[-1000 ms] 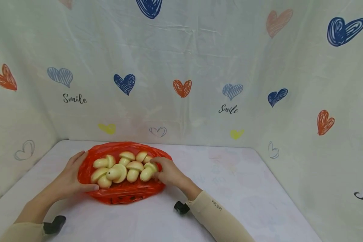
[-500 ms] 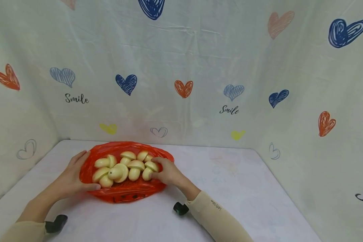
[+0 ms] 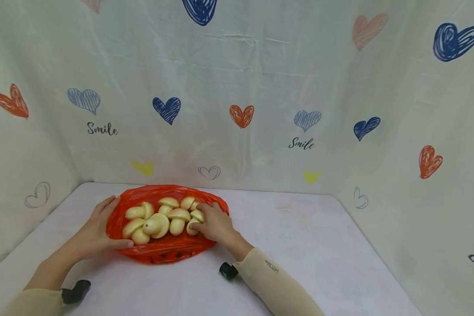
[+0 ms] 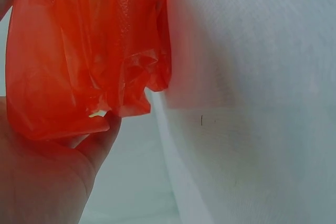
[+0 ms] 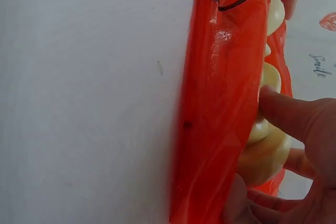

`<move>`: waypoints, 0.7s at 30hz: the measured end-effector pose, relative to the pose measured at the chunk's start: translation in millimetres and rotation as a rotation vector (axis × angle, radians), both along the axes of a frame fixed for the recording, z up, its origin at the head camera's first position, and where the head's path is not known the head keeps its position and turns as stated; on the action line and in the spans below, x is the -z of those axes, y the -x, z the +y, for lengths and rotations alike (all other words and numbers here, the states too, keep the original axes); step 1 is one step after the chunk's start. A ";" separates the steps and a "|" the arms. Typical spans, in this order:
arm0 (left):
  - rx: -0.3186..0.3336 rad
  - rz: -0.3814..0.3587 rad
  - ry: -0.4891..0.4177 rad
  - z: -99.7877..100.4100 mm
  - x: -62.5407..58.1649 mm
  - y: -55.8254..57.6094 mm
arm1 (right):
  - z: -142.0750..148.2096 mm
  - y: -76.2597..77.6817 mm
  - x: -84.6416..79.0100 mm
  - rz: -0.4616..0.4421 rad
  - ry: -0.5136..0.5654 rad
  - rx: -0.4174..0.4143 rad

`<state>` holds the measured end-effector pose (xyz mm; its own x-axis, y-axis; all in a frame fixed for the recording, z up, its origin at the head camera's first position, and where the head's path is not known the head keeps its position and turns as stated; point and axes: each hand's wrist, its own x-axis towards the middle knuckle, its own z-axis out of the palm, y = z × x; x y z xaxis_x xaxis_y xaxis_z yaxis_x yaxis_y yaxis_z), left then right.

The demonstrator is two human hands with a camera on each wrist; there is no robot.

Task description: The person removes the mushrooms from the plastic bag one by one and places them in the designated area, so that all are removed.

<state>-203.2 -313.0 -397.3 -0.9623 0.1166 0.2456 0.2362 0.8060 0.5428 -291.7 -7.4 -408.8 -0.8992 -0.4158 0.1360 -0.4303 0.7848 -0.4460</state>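
A red plastic bag (image 3: 174, 253) lies wide open on the white table, with several pale toy-like mushrooms (image 3: 177, 221) in it. My left hand (image 3: 92, 232) grips the bag's left side, thumb at the front rim and fingers at the back. In the left wrist view the red film (image 4: 68, 66) hides part of that hand. At the bag's right end, my right hand (image 3: 215, 223) holds the rightmost mushroom (image 3: 198, 215), thumb on its stem. The right wrist view shows the thumb (image 5: 286, 111) against this mushroom, with the other fingers partly hidden around it.
The white table (image 3: 292, 254) extends to the right and front of the bag. A pale curtain (image 3: 260, 79) printed with hearts and "Smile" stands behind and at both sides. Black devices (image 3: 76, 292) are worn at both wrists.
My right hand has shifted slightly left, and the rightmost mushroom has turned a little under its fingers. The left hand keeps its place on the bag; the head view has drifted slightly.
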 end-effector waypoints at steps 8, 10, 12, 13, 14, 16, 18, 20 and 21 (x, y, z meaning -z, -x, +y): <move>0.000 0.000 -0.005 0.5 0.3 -0.9 | 7.0 5.6 -1.3 -0.049 0.047 -0.126; 0.002 0.002 -0.008 0.9 0.4 -1.3 | 9.5 7.1 -1.3 -0.053 0.051 -0.154; 0.004 0.005 -0.009 1.3 0.5 -1.6 | 12.5 8.9 -1.8 -0.055 0.052 -0.178; 0.004 0.006 -0.009 1.5 0.5 -1.7 | 13.9 9.9 -2.7 -0.054 0.051 -0.192; 0.004 0.006 -0.010 1.6 0.4 -1.7 | 15.5 11.2 -3.2 -0.053 0.048 -0.205; 0.003 0.006 -0.009 1.5 0.3 -1.3 | 18.7 13.8 -4.6 -0.049 0.051 -0.234; 0.001 0.009 -0.006 1.3 0.0 -0.9 | 21.1 15.7 -6.0 -0.048 0.055 -0.253; 0.001 0.011 -0.002 1.0 -0.2 -0.3 | 21.9 16.5 -6.8 -0.063 0.067 -0.254; 0.001 0.011 0.000 0.8 -0.3 -0.1 | 21.6 16.3 -7.0 -0.073 0.077 -0.249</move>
<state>-203.2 -312.2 -397.0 -0.9594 0.1173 0.2565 0.2429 0.8060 0.5398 -308.0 14.2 -401.8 -0.7793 -0.6162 0.1142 -0.5703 0.6217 -0.5368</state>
